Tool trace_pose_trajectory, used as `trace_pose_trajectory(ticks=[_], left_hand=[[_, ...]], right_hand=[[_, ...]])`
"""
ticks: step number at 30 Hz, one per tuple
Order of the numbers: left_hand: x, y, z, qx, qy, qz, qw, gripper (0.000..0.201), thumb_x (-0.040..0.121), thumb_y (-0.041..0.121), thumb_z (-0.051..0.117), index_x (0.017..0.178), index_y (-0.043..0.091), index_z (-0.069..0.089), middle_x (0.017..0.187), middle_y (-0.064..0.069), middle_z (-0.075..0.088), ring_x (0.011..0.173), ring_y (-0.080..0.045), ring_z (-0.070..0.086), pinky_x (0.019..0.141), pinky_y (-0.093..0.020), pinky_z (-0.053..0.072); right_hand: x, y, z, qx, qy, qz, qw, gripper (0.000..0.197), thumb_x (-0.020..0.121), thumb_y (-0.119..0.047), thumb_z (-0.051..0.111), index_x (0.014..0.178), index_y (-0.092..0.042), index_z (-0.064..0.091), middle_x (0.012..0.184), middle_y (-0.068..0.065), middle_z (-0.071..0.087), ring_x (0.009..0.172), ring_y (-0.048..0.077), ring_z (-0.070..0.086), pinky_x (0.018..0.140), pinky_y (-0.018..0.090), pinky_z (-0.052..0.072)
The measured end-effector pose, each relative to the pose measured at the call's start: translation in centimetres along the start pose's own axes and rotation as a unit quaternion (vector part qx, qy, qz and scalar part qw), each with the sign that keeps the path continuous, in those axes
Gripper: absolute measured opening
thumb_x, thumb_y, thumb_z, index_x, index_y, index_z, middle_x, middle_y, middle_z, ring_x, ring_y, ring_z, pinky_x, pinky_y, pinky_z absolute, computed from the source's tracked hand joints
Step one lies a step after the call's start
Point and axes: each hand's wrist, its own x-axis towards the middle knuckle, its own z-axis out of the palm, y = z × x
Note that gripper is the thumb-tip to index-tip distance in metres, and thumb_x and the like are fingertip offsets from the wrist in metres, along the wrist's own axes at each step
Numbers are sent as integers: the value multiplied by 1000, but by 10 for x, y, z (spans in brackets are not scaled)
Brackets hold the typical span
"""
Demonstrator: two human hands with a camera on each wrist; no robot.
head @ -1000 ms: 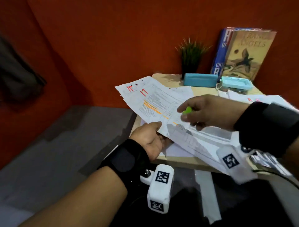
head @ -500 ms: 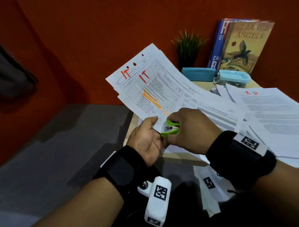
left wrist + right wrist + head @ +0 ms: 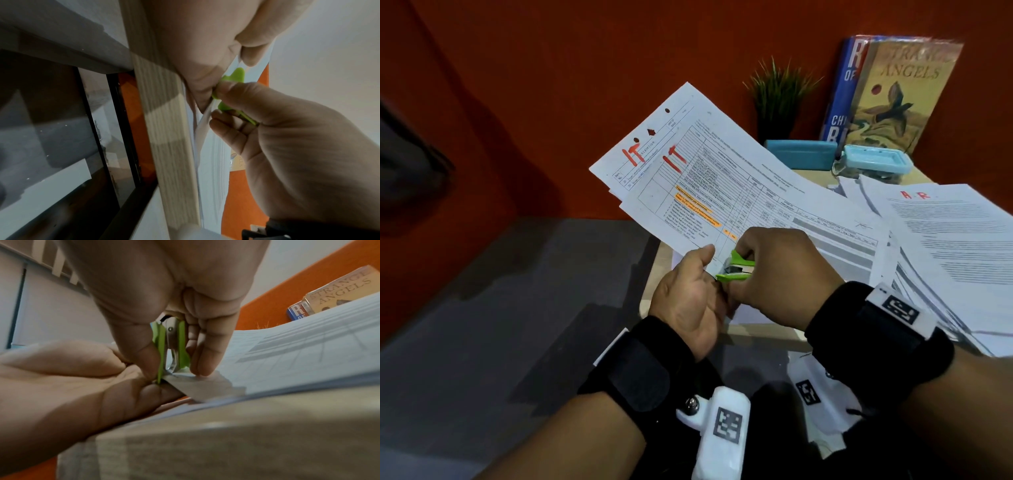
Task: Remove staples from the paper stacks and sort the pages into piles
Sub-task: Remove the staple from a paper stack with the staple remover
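A stapled stack of printed pages [image 3: 722, 178] marked "IT" in red is held up over the table's near-left corner. My left hand [image 3: 688, 294] pinches its near corner between thumb and fingers. My right hand [image 3: 780, 274] grips a green staple remover [image 3: 736, 269] and sets its metal claws on that same corner, right beside my left thumb. The right wrist view shows the staple remover [image 3: 172, 347] between thumb and fingers, claws down on the paper corner [image 3: 195, 382]. From the left wrist, the green remover [image 3: 232, 91] pokes out of my right hand [image 3: 287, 138].
A fanned pile of pages [image 3: 945, 246] topped by a sheet marked "A R" covers the right of the wooden table [image 3: 654, 274]. At the back stand a small plant [image 3: 777, 99], two books [image 3: 900, 92], a teal case [image 3: 801, 154] and a light-blue box [image 3: 876, 162].
The left hand lifted the "IT" stack up off the table. The right hand brought the green staple remover down to the stack's near corner and now holds it there.
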Motion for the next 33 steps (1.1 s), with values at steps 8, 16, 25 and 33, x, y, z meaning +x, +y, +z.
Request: trace_pose_trajectory(ticks=[8, 16, 25, 33], left_hand=[[3, -4, 2, 2, 62, 2, 998, 25, 101, 21, 53, 117, 2, 60, 77, -15, 62, 50, -22, 58, 47, -26, 47], [11, -1, 10, -9, 107, -17, 994, 23, 103, 9, 49, 118, 0, 64, 114, -27, 72, 78, -32, 67, 63, -35, 55], [24, 14, 16, -113, 100, -78, 986, 40, 106, 7, 31, 135, 6, 59, 123, -19, 71, 97, -31, 69, 91, -42, 57], [17, 8, 23, -177, 51, -114, 976, 36, 101, 18, 38, 93, -3, 67, 79, -21, 73, 61, -30, 73, 64, -35, 60]], right_hand=[[5, -9, -8, -13, -38, 3, 999, 29, 69, -36, 74, 87, -15, 65, 80, 1, 66, 81, 22, 60, 71, 31, 50], [19, 1, -9, 48, -87, 48, 994, 24, 65, -33, 79, 76, -16, 68, 71, -3, 64, 70, 15, 58, 56, 25, 43], [23, 29, -33, 508, -131, 231, 820, 12, 73, 0, 78, 69, -2, 67, 69, 18, 61, 53, 21, 59, 54, 28, 57], [21, -2, -37, 95, -83, -70, 990, 34, 61, -32, 85, 91, -25, 71, 81, -9, 68, 74, 8, 61, 70, 25, 49]])
